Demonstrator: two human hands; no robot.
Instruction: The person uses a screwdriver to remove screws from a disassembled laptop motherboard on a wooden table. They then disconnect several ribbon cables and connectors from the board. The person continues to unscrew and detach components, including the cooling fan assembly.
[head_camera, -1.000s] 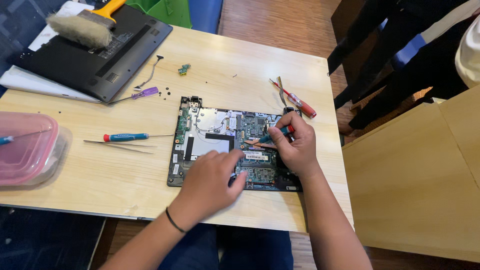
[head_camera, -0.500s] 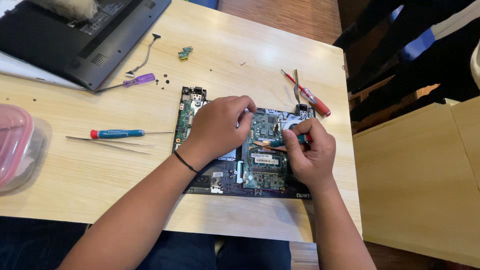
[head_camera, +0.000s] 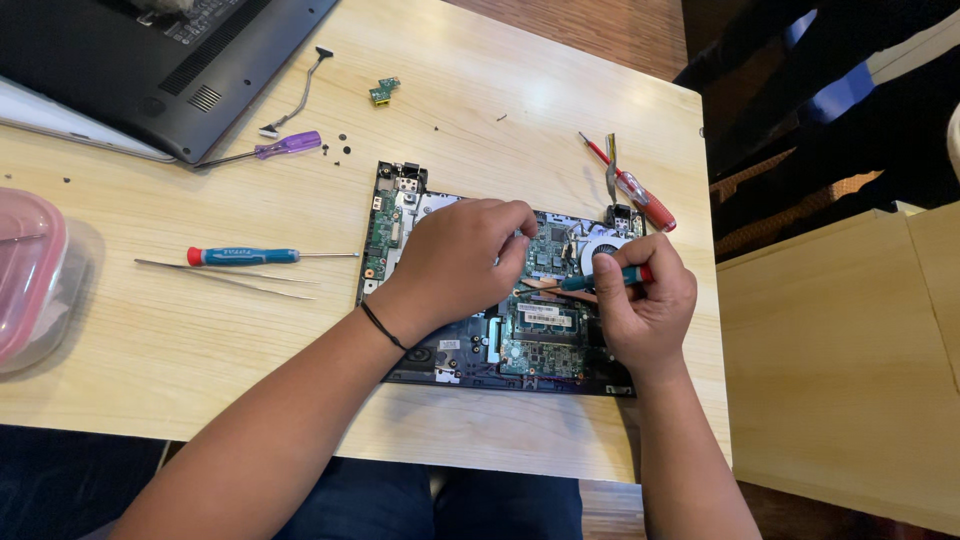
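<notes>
An opened laptop base (head_camera: 400, 215) with a green circuit board (head_camera: 545, 330) lies on the wooden table (head_camera: 200, 340). My left hand (head_camera: 460, 260) rests over the middle of the board, fingertips pinched near its upper edge; what they pinch is hidden. My right hand (head_camera: 645, 300) grips a small teal and red screwdriver (head_camera: 600, 280), its tip pointing left onto the board beside the round fan (head_camera: 600, 245).
A blue and red screwdriver (head_camera: 245, 256) and tweezers (head_camera: 220, 278) lie to the left. A purple screwdriver (head_camera: 285, 146), loose screws, a cable and a small green board (head_camera: 383, 91) lie behind. A dark laptop cover (head_camera: 150, 60), pink lidded box (head_camera: 30, 270), red screwdriver (head_camera: 635, 190).
My left hand moved from the board's lower left up over its middle and upper edge. My right hand keeps the screwdriver on the board. The camera view shifted closer.
</notes>
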